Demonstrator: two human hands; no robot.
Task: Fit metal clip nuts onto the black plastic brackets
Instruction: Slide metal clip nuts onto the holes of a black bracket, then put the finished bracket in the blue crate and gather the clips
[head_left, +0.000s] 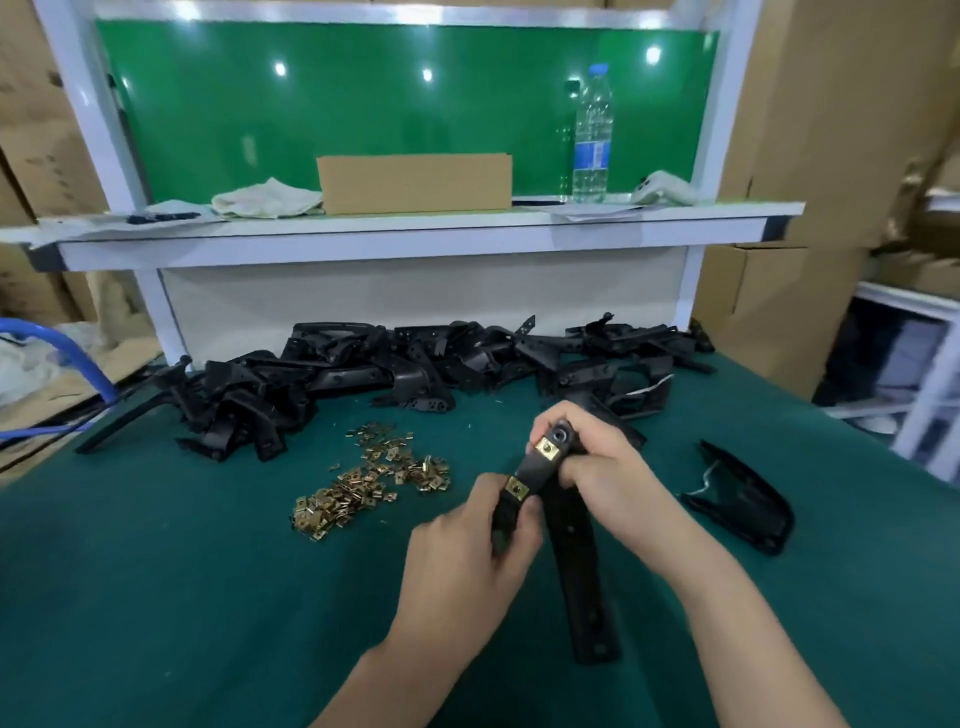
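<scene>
The person holds one black plastic bracket (532, 469) above the green table mat (208, 597), slightly right of centre and near the front edge. It is a flat, matte black strip, tilted so its upper end points away to the right. That end has a round hole beside it.

Two brass-coloured clip nuts sit on the bracket. The upper clip nut (549, 448) is just below the round hole, and the lower clip nut (517, 489) sits further down the strip. Each is a small square plate with a dark hole in its middle.

The left hand (467, 545) has its fingers curled round the lower end, with the thumb tip next to the lower nut. The right hand (605, 467) grips the upper end, its thumb pressed beside the upper nut.

A long black strip (584, 582) with small holes runs from under the hands toward the viewer. I cannot tell if it is part of the held bracket.

A loose heap of clip nuts (374, 483) lies on the mat to the left of the hands. A pile of brackets (415, 364) stretches along the back of the table. A separate curved black bracket (748, 493) lies to the right.

On the shelf (363, 244) above stand a cardboard box (414, 182) and a water bottle (592, 135).
</scene>
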